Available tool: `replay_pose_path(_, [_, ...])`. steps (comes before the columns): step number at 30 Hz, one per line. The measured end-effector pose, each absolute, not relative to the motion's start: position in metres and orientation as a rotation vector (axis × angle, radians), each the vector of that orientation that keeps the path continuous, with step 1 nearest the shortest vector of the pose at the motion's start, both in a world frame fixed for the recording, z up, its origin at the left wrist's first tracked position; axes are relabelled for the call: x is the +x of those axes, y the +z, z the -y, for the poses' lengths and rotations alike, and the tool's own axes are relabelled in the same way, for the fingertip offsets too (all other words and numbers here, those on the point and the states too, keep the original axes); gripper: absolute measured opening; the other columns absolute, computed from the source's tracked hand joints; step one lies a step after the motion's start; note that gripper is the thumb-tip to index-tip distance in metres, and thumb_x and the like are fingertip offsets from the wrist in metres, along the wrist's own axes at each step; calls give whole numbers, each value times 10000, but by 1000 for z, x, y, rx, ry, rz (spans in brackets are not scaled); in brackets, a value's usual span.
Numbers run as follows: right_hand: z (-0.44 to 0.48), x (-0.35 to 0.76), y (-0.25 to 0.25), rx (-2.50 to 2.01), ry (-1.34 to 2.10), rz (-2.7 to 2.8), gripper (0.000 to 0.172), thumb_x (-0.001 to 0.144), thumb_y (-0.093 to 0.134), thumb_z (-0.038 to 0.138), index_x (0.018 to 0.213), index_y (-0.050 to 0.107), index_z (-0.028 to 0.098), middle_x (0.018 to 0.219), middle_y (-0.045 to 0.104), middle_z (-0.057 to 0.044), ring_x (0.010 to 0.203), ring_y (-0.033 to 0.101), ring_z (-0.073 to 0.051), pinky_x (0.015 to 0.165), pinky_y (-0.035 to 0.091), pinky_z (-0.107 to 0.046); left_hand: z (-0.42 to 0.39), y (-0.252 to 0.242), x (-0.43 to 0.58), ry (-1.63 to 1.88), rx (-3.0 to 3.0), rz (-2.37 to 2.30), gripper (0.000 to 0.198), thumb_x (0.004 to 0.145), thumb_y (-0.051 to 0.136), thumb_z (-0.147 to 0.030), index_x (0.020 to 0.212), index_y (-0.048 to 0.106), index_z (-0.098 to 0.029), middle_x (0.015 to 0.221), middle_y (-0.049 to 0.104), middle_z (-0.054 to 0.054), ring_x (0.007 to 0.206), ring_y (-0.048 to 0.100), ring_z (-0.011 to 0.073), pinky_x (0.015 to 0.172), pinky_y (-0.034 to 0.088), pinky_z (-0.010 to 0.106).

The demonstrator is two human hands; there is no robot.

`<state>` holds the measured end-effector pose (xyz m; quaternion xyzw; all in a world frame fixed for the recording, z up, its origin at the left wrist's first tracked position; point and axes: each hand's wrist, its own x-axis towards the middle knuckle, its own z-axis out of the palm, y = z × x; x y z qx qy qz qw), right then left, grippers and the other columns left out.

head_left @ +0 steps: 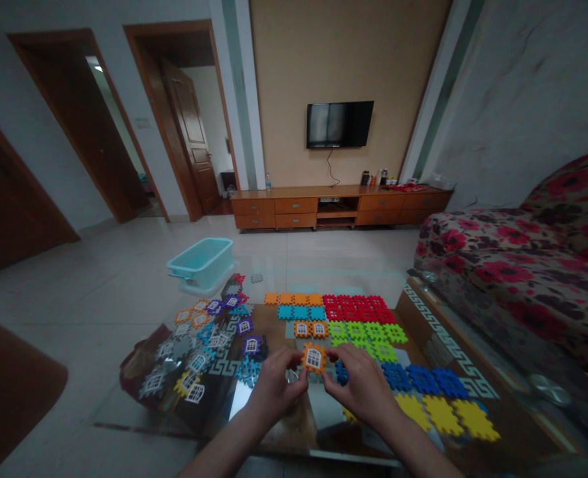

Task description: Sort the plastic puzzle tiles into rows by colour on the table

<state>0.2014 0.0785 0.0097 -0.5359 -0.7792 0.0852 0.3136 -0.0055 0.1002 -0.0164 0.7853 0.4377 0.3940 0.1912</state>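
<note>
- One left hand (280, 380), thumb and forefinger closed on the left edge of an orange window tile (314, 358).
- One right hand (358, 378), thumb and forefinger closed on its right edge; tile between both hands, squarish, no clear long axis, neither hand nearer.
- Two matching window tiles (318, 329), side by side, just beyond.
- Three light-blue tiles (300, 313), farther.

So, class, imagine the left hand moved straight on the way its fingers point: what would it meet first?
The orange window tile, already at the fingertips of the left hand. Beyond its far edge, the fingers of the right hand seem next, though depth is hard to judge.
</note>
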Motion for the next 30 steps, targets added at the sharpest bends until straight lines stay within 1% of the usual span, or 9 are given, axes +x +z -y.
replay_pose_path(2, [-78, 200, 10, -1426, 182, 2047, 261, 759, 657, 210, 1019, 647, 229, 919, 681, -40, 861, 628, -228, 788, 459, -368, -100, -17, -5, 1092, 2171, -1288, 167, 761, 619, -147, 921, 640, -187, 804, 659, 19, 725, 609, 140, 665, 468, 236])
replay_pose_path(5, [-77, 198, 9, -1446, 129, 2040, 242, 768, 665, 224, 1010, 652, 235, 905, 682, -42, 850, 624, -237, 781, 445, -375, -99, -19, -6, 1045, 2137, -1379, 39, 790, 622, -202, 820, 635, -182, 744, 648, 15, 682, 595, 139, 624, 437, 231])
replay_pose_path(8, [-75, 197, 8, -1458, 92, 2041, 238, 768, 675, 234, 1004, 650, 233, 898, 682, -43, 841, 620, -245, 770, 438, -379, -96, -20, -5, 989, 2121, -1383, 88, 827, 601, -229, 761, 636, -183, 713, 651, 13, 660, 590, 135, 609, 411, 228])
replay_pose_path(20, [-74, 195, 8, -1466, 69, 2049, 213, 777, 671, 241, 988, 644, 232, 876, 680, -32, 820, 618, -244, 755, 424, -373, -94, -17, -1, 994, 2057, -1403, 92, 838, 585, -228, 772, 627, -178, 722, 653, 18, 657, 585, 135, 617, 410, 231])
replay_pose_path(30, [-74, 193, 5, -1463, 52, 2040, 214, 777, 665, 249, 989, 660, 221, 871, 689, -36, 816, 630, -230, 756, 421, -356, -91, -16, 2, 1000, 2052, -1444, 133, 843, 564, -226, 724, 605, -182, 695, 640, 19, 639, 578, 135, 596, 403, 229])
